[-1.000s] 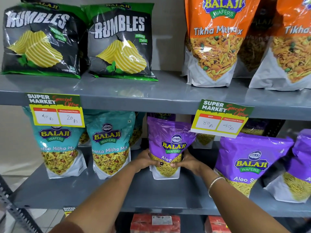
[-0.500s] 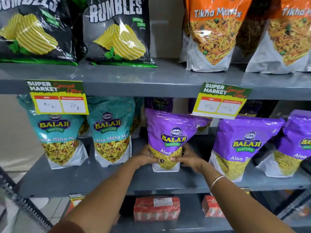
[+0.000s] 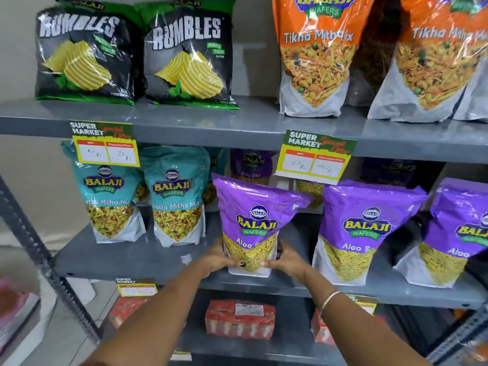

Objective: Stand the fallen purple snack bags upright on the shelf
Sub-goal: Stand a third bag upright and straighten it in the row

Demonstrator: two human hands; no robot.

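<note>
Now both hands clasped on one purple Aloo Sev bag [image 3: 253, 228], upright near the front edge of the middle shelf [image 3: 137, 260]: left hand [image 3: 216, 258] wrapped round its lower left corner, thumb across the clear window, right hand [image 3: 286, 260] cupping the lower right corner, a thin bracelet [image 3: 328, 299] on that wrist. Top of the bag leaning slightly to the left. Just right of it, a second purple bag [image 3: 361, 228] standing, then a third purple bag [image 3: 459, 233] at the frame's edge, tilted. More purple bags [image 3: 250, 163] dimly visible behind, further back. To the left on the same shelf, two teal Khatta Mitha Mix bags [image 3: 177, 199] upright. Above, black Rumbles chip bags [image 3: 184, 56] and orange Tikha Mitha Mix bags [image 3: 317, 54]. Two price tags [image 3: 315, 157] hanging from the upper shelf edge. Below, red packs [image 3: 240, 319] on the bottom shelf
</note>
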